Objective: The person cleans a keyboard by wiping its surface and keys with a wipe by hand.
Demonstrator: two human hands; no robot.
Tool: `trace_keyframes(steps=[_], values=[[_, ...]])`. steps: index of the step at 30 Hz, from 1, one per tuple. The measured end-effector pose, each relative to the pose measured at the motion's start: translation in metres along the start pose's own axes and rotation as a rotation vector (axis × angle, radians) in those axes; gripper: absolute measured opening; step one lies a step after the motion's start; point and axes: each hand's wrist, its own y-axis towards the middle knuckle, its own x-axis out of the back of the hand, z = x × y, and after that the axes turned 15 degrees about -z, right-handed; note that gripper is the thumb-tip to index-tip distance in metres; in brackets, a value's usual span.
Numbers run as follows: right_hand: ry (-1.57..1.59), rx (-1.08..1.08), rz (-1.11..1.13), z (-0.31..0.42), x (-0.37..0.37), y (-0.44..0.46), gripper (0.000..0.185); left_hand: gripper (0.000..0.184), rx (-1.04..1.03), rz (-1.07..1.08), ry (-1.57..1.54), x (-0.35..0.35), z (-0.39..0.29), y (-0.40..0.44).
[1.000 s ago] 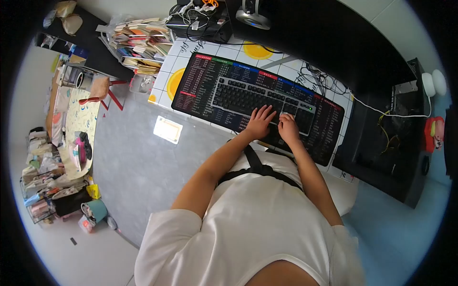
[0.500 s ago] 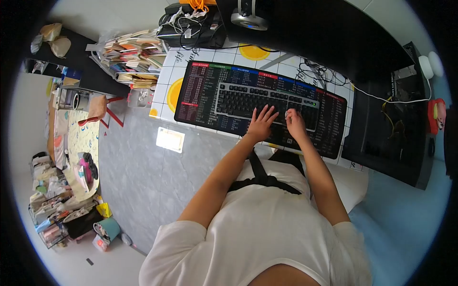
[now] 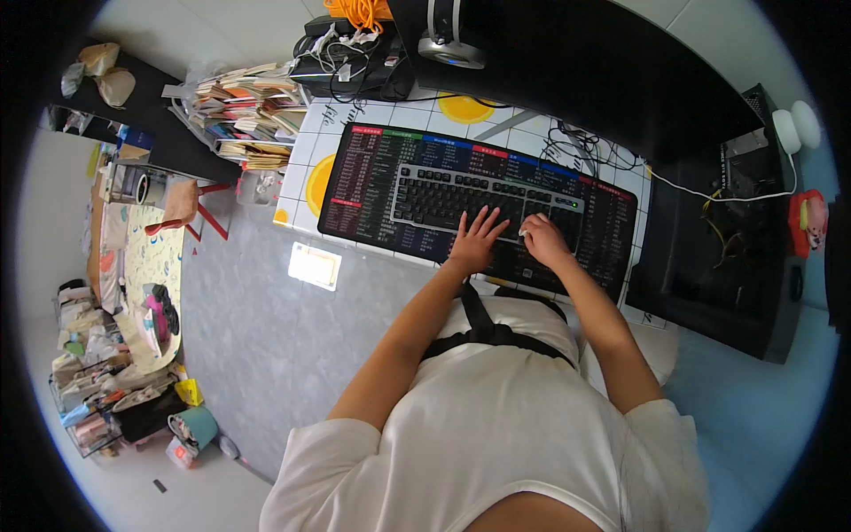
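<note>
A black keyboard with a grey frame lies on a long dark desk mat printed with columns of small text. My left hand rests at the keyboard's front edge, its fingers spread and lying over the lower keys. To its right, my right hand is closed, with fingertips bent together at the keyboard's lower right part. A small whitish bit shows at those fingertips, too small to name, and my fingers partly cover it. A green light glows at the keyboard's upper right.
Behind the mat stands a wide black monitor, with tangled black cables below it. A black computer case stands on the right. Stacked papers and a red-legged stool are on the left.
My right hand has moved a little left and down relative to the keyboard, toward its front edge. My left hand has shifted slightly left, fingers still spread. The whole view has tilted slightly.
</note>
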Motion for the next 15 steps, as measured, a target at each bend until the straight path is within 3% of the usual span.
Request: trace_keyframes(steps=[3,11,13,15], values=[[-0.068,0.177,0.012,-0.006,0.007,0.001,0.021,0.073,0.008,-0.042,-0.033,0.001,0.0,0.0],[-0.234,0.273,-0.104,-0.009,0.003,0.004,0.019,0.075,0.006,-0.002,0.054,0.003,-0.001,0.002],[-0.263,0.297,0.22,-0.011,0.014,0.021,0.019,0.078,-0.011,0.008,0.066,0.0,-0.003,-0.003],[-0.336,0.39,0.254,-0.01,0.013,0.031,0.017,0.078,-0.005,0.014,0.065,0.001,-0.002,0.001]])
